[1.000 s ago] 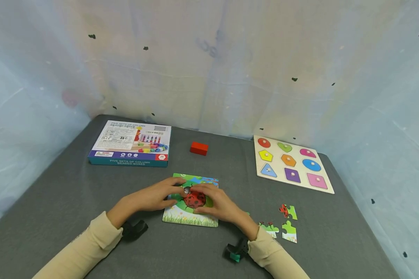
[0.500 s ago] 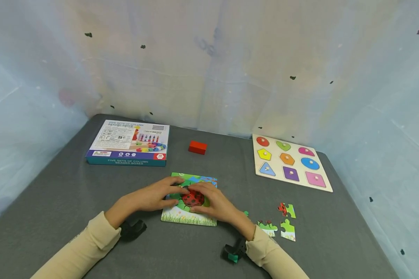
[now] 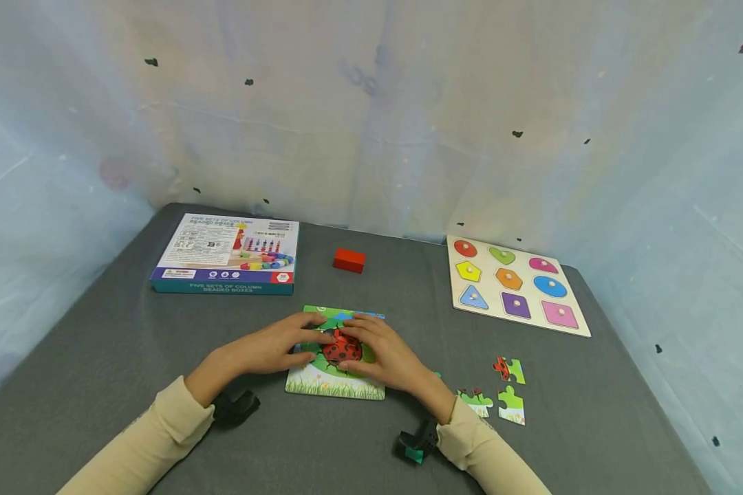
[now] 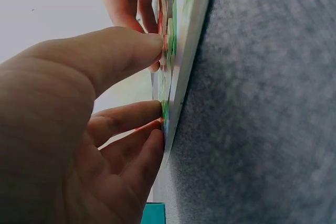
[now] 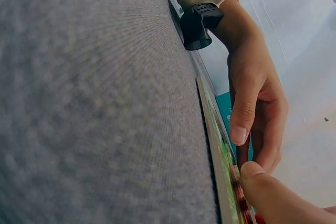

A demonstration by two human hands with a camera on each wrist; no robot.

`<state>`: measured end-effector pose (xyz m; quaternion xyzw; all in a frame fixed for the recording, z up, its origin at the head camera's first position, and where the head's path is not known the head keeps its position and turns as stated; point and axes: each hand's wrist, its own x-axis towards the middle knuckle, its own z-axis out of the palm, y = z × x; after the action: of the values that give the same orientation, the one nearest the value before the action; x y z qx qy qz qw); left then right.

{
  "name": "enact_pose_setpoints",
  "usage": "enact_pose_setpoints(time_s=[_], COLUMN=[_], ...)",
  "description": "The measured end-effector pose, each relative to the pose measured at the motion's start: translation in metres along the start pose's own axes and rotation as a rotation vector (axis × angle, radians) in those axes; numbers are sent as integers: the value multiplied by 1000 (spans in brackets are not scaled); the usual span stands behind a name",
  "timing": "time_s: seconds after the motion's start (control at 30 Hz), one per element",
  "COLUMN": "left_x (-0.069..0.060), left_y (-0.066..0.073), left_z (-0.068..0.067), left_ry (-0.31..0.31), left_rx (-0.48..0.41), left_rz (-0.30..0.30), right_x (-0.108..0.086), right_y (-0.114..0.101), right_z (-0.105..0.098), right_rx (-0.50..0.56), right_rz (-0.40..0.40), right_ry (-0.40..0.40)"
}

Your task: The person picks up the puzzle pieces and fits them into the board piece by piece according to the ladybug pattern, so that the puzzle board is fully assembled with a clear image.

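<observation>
1. The puzzle board (image 3: 337, 389) lies flat on the desk (image 3: 322, 440), left of its middle and well in from the far edge, with a red ladybug picture (image 3: 343, 349) on its face.
2. The left hand (image 3: 274, 348) reaches over the board's left edge – thumb and fingers apart, tips touching its face.
3. The right hand (image 3: 389, 354) comes over the board's right edge, thumb apart from its slightly bent fingers, on the other side of the ladybug picture.
4. By the right forearm, toward the desk's right edge, lie three loose pieces: one with red on it (image 3: 508, 370), a green-and-white one (image 3: 512, 405) below it and a grassy one (image 3: 475, 403) to the left. A bit of green beside the forearm is mostly hidden.
5. A bead-set box (image 3: 210, 247) sits at the desk's far left corner, a red block (image 3: 349, 260) near the far edge, and a shape board (image 3: 494, 293) toward the far right corner.
6. Each wrist bears a black device – the right one (image 3: 417, 441) with a green patch.
</observation>
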<state>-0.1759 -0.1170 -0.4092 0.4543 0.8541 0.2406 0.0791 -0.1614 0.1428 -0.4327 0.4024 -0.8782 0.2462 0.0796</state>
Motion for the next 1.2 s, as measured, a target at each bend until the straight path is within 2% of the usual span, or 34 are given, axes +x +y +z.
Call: enact_pose_setpoints(time_s=[0.47,0.73,1.0,1.2], left_x=[0,2,2,2], left_y=[-2,-2,-1,-1], left_z=[3,1,1,0], left_ry=[7,15,18,20], left_rx=[6,9,-13,-17], left_rz=[10,12,4,1], right_x=[-1,-1,-1,0], right_y=[2,4,5,6], right_z=[5,6,6,9], right_rx=[58,80,90,60], right_rz=[8,-20,-47,-49], right_ry=[26,39,51,41])
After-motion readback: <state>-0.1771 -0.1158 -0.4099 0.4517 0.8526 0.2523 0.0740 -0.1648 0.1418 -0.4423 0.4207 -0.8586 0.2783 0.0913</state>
